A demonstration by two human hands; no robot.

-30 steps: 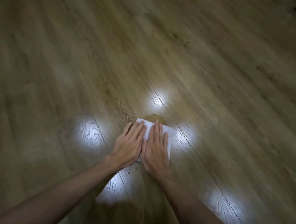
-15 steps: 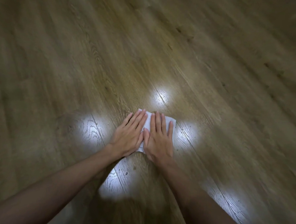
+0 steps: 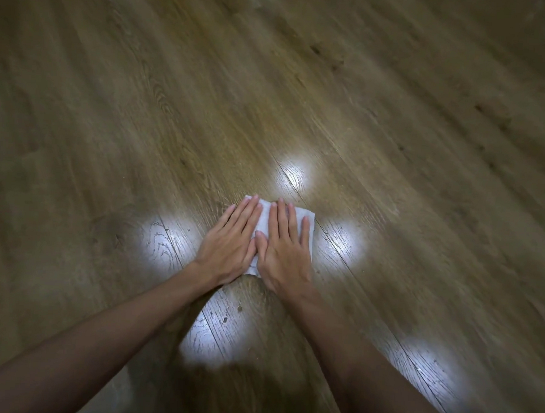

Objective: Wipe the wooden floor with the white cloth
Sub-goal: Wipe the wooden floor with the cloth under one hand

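A: What'd you see, L to R?

B: Far left was just wooden floor (image 3: 118, 110), brown planks w/ the grain running diagonally. Then a bright patch of light (image 3: 163, 240) on the boards, just left of the hands.

A: And the left hand?

B: The left hand (image 3: 228, 245) lay flat, palm down, fingers straight & close together, pointing away from the person and a bit to the right. Its fingers pressed on the left part of the white cloth (image 3: 265, 220). Forearm came in bare from the lower-left corner.

A: Where was the cloth exactly?

B: On the floor, about mid-room from where I stood, mostly hidden under both hands. It looked folded or bunched. You could see a strip of it between the hands, a bit at the near edge by the wrists, and its right edge past the right hand.

A: Right hand?

B: The right hand (image 3: 284, 248) was flat too, palm down, fingers straight, a little spread, pressing on the cloth. The two thumbs met, touching side by side.

A: Anything else?

B: More light patches: one just beyond the cloth, one right of the right hand, one btwn the forearms, one lower right. Small dark specks (image 3: 232, 314) showed on the lit boards btwn the arms. The rest, far right, was dim floor, blurred.
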